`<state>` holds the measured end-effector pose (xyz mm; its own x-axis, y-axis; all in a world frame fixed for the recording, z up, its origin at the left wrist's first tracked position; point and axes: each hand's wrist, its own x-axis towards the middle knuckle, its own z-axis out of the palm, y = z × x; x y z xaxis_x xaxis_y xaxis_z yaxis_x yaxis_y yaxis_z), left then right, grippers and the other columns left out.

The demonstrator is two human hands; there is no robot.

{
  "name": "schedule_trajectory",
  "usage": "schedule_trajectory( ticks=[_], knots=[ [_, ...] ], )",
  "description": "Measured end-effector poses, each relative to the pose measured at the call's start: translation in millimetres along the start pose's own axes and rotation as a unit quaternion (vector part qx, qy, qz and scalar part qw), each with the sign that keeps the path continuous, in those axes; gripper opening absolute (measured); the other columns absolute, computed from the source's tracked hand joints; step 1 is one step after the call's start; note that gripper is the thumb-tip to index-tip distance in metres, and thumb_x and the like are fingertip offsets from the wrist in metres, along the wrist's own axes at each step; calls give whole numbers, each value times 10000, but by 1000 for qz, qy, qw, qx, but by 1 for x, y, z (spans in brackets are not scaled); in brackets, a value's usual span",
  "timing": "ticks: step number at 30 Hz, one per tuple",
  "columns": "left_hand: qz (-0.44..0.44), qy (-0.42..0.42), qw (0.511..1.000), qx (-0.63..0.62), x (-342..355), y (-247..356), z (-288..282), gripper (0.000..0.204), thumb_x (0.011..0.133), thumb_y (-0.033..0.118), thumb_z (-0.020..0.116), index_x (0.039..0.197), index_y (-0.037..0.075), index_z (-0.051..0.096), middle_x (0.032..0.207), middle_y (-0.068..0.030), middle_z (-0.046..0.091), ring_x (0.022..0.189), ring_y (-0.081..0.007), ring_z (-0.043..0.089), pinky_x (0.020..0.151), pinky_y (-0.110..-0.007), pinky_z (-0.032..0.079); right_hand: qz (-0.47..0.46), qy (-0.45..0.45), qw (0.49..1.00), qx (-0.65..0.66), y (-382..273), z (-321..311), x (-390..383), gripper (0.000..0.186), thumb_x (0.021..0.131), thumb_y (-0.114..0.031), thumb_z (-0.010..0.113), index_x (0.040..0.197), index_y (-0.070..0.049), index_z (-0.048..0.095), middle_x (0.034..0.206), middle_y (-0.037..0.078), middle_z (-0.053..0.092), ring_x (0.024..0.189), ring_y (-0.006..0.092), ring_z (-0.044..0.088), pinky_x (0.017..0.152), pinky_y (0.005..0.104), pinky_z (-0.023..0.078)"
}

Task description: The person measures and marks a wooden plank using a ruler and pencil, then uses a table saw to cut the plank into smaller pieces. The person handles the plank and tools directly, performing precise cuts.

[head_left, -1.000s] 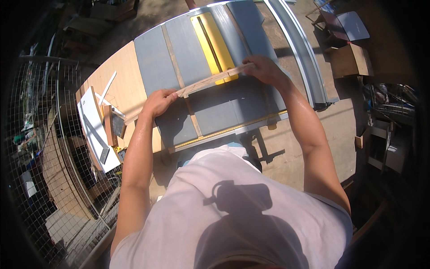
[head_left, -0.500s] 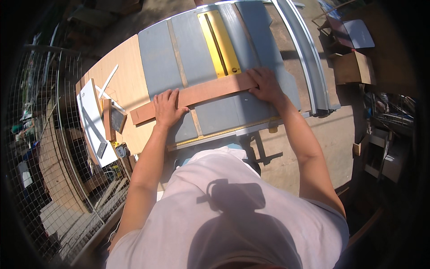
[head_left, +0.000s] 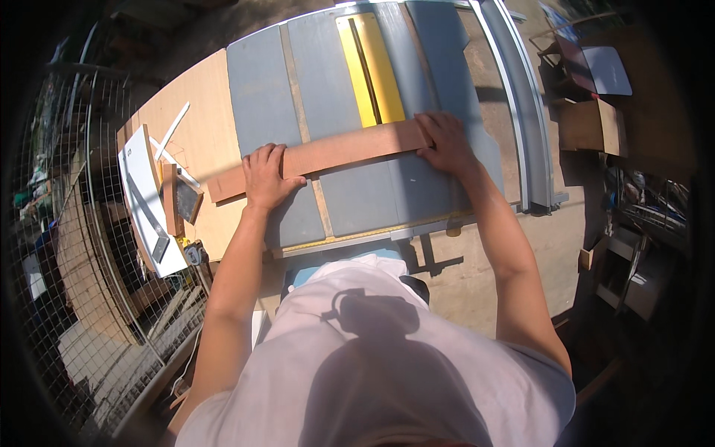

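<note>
A long reddish-brown wooden board [head_left: 350, 147] lies crosswise on the grey top of a table saw [head_left: 357, 201]. My left hand [head_left: 268, 176] grips it towards its left end, fingers over the far edge and thumb along the near one. At the right end, my right hand [head_left: 447, 141] is closed round the board, its fingers on top and far side, its thumb at the near edge. The board covers the near end of the yellow slotted insert plate [head_left: 370, 71]. No blade shows in the slot.
A pale wooden side panel [head_left: 201, 97] adjoins the saw top on the left. On it rest a white board [head_left: 141, 194], a dark-bladed square [head_left: 192, 203] and white strips [head_left: 173, 130]. Metal rails [head_left: 521, 104] run along the right. Wire mesh [head_left: 82, 223] stands far left.
The board has slid slightly away from me, with both hands still on it, and now hides the round hole at the insert plate's near end. My view has shifted a little.
</note>
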<state>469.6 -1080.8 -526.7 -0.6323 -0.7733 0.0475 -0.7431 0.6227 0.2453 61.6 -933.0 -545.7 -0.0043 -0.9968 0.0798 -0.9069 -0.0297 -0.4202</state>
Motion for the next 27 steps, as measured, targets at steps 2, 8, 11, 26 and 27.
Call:
schedule_trajectory(
  ticks=[2,8,11,26,27],
  knots=[
    [0,1,1000,-7,3,-1,-1,903,571,499,905,1320,97,599,1325,-93,586,1277,-293,486,1104,-495,310,3,-3,1000,6,-1,-3,5,822,713,-264,846,1452,-155,505,1411,92,529,1344,342,449,1099,496,329],
    [43,13,999,0,7,-14,2,949,608,622,825,1335,59,590,1323,-121,602,1266,-318,514,1085,-480,337,-20,25,999,6,9,2,13,861,690,-256,857,1462,-138,496,1397,79,539,1321,337,465,1093,490,331],
    [41,13,999,-4,8,-15,3,958,627,663,791,1335,50,590,1317,-125,605,1261,-323,519,1087,-482,338,-20,23,1000,-7,9,1,16,869,688,-271,850,1467,-133,490,1396,74,541,1314,333,470,1093,490,331],
    [35,4,999,-1,26,-21,1,921,615,522,865,1377,90,580,1345,-84,593,1266,-279,506,1097,-456,325,-31,54,998,-5,12,-3,31,827,683,-319,836,1433,-155,526,1346,50,576,1288,305,497,1076,477,343],
    [36,5,999,2,25,-22,1,923,616,528,863,1379,92,580,1345,-82,594,1268,-277,505,1097,-455,324,-29,53,998,-6,11,-3,32,825,682,-316,838,1430,-156,529,1345,50,578,1285,305,500,1075,475,346]
  ],
)
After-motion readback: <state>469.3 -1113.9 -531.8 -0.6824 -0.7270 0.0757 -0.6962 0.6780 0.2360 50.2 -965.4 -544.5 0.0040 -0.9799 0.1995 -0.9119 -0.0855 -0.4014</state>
